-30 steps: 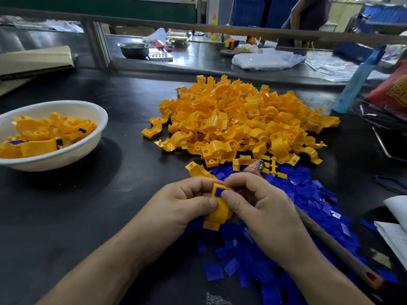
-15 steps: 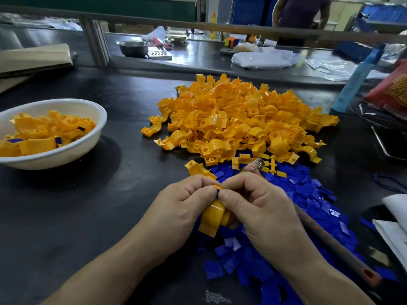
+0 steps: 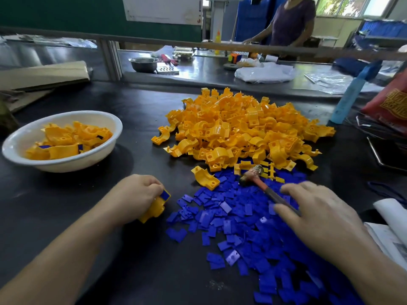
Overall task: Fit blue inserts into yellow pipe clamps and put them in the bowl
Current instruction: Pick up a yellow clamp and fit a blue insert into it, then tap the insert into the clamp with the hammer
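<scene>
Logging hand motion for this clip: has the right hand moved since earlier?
Yes: right hand went rightward off the clamp, now over the hammer handle.

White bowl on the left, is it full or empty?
Partly full: the bowl holds a low heap of yellow clamps, with bare white wall above them.

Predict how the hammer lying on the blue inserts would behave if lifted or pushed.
Probably head-heavy: the hammer has a bulky shiny head on a thin handle, so it may dip head-first. The handle looks rigid, unlikely to flex. Pushed, it would likely slide and scatter the loose blue inserts beneath.
</scene>
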`<control>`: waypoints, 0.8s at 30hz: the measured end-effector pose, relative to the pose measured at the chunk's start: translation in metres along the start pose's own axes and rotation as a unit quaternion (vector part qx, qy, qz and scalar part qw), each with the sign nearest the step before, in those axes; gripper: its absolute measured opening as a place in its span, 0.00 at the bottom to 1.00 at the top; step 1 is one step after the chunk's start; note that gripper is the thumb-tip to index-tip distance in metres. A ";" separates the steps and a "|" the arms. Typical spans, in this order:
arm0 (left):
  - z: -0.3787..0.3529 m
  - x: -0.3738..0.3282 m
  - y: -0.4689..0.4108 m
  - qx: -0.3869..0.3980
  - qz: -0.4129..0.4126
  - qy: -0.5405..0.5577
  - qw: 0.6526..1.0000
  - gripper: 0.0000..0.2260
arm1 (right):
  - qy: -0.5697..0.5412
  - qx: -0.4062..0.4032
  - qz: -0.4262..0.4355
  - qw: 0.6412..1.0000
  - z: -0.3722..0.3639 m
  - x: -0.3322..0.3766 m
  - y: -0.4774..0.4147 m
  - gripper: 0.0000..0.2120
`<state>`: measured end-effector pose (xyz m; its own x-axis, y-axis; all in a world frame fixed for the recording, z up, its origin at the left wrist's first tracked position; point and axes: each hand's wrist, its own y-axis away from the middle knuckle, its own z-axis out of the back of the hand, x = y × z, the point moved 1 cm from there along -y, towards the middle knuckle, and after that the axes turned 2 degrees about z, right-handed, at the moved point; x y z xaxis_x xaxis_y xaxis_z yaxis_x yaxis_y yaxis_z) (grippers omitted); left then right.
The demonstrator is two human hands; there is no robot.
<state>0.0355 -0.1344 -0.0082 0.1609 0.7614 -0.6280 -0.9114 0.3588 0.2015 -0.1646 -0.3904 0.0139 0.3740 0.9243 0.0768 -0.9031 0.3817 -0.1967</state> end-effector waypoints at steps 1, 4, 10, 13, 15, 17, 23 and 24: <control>-0.002 0.004 0.000 -0.007 -0.004 -0.025 1.000 0.09 | 0.024 0.038 -0.007 0.999 -0.003 -0.005 0.006 0.21; -0.005 0.009 0.003 -0.038 -0.009 -0.052 0.998 0.12 | 0.026 0.094 -0.024 0.995 -0.012 -0.011 0.021 0.20; -0.010 0.018 0.022 -0.110 -0.003 -0.184 0.977 0.31 | 0.031 0.078 -0.030 0.996 -0.012 -0.015 0.030 0.14; -0.020 0.025 0.033 -0.154 -0.031 -0.184 0.970 0.24 | 0.011 0.071 -0.032 0.997 -0.005 -0.011 0.029 0.07; -0.023 0.028 0.035 -0.182 -0.045 -0.170 0.967 0.21 | -0.044 0.069 -0.041 0.996 0.002 -0.001 0.031 0.06; -0.026 0.029 0.034 -0.194 -0.057 -0.169 0.965 0.20 | -0.139 0.074 -0.047 0.986 0.009 0.015 0.033 0.05; -0.030 0.033 0.030 -0.207 -0.088 -0.174 0.959 0.20 | -0.320 0.085 0.055 0.942 0.016 0.073 0.031 0.13; -0.030 0.034 0.029 -0.207 -0.089 -0.173 0.959 0.20 | -0.316 0.087 0.079 0.941 0.015 0.081 0.029 0.15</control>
<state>0.0031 -0.1146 -0.0465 0.3782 0.8672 -0.3240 -0.9187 0.3085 -0.2466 -0.1639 -0.3046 0.0294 0.0817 0.7660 0.6377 -0.9782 0.1841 -0.0958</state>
